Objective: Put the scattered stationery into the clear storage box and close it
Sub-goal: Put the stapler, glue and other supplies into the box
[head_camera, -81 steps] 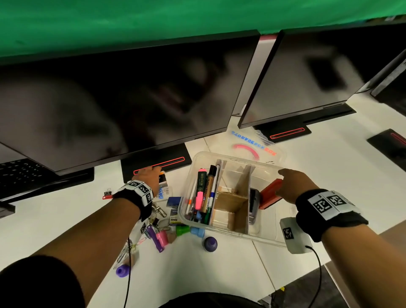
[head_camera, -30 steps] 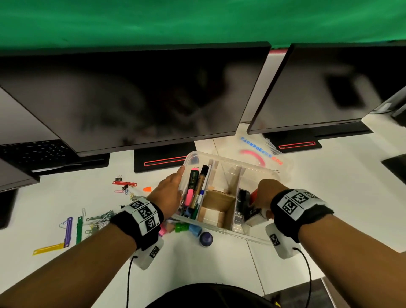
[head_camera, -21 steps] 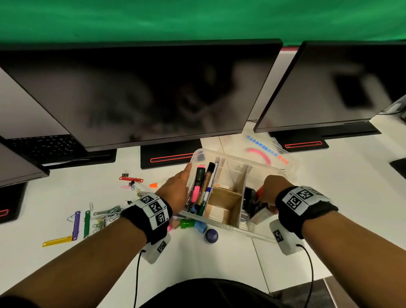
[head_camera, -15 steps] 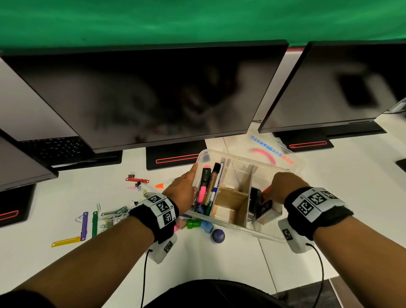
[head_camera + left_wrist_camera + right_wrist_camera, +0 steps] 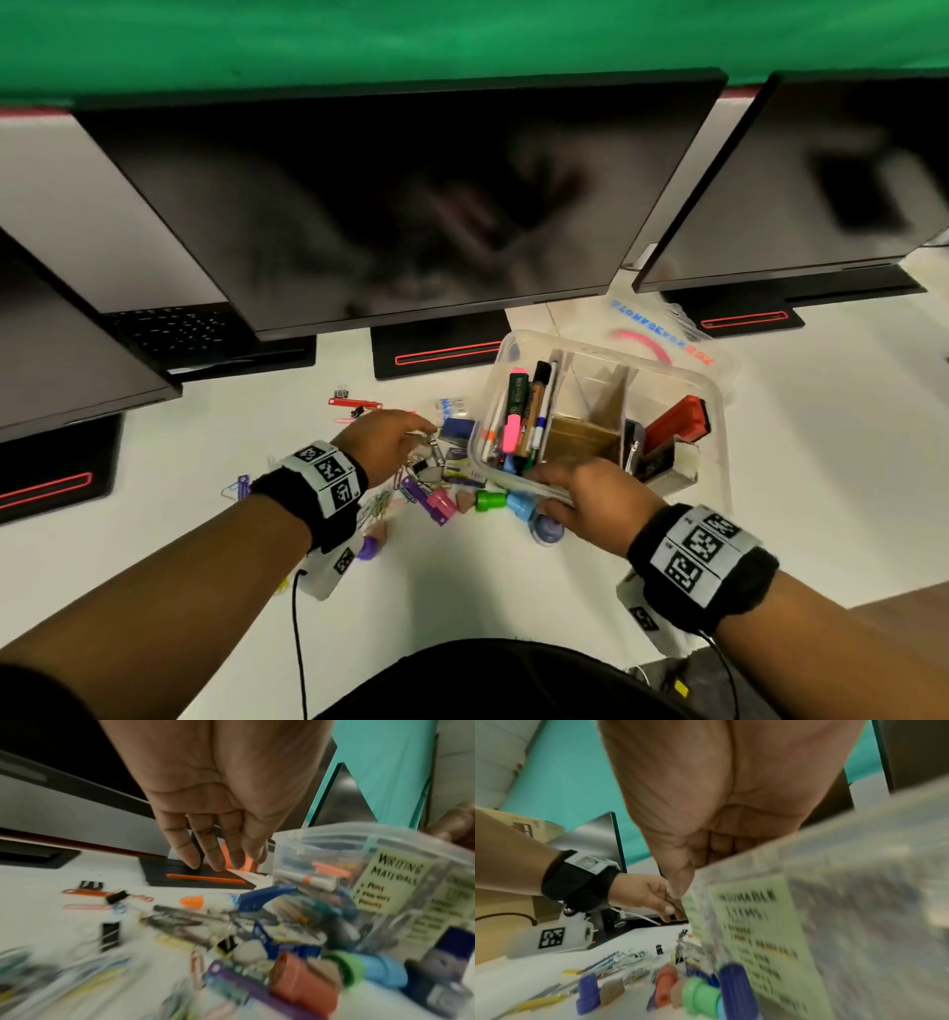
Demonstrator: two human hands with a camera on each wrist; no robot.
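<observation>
- Monitors (image 5: pixel 400 205): three dark screens in a row behind the clear storage box, on black stands with red strips.
- Desk (image 5: pixel 154 514): white surface under the box and all loose items.
- Clear storage box (image 5: pixel 719 442): open, near side tipped up off the desk; cardboard dividers inside; paper labels on its near wall, one reading "Writing Materials" (image 5: pixel 393 882).
- Lid (image 5: pixel 662 339): clear, printed lettering, lying flat just behind the box.
- Right hand (image 5: pixel 590 498): grasps the box's near rim, fingers curled over the edge.
- Left hand (image 5: pixel 385 442): just left of the box, above the loose heap; fingers extended and relaxed, holding nothing that can be made out.
- Red stapler (image 5: pixel 678 426): in the box's right compartment, leaning on the wall.
- Pens and markers (image 5: pixel 518 416): in the box's left compartment, lying lengthwise, a pink highlighter among them.
- Loose heap (image 5: pixel 436 478): on the desk touching the box's left wall; small blue boxes, binder clips, paper clips, a purple strip.
- Stamps (image 5: pixel 493 501): green, blue, pink and purple pieces on the desk under the box's raised near edge.
- Red fastener (image 5: pixel 354 403): well left of the box, beside a black binder clip.
</observation>
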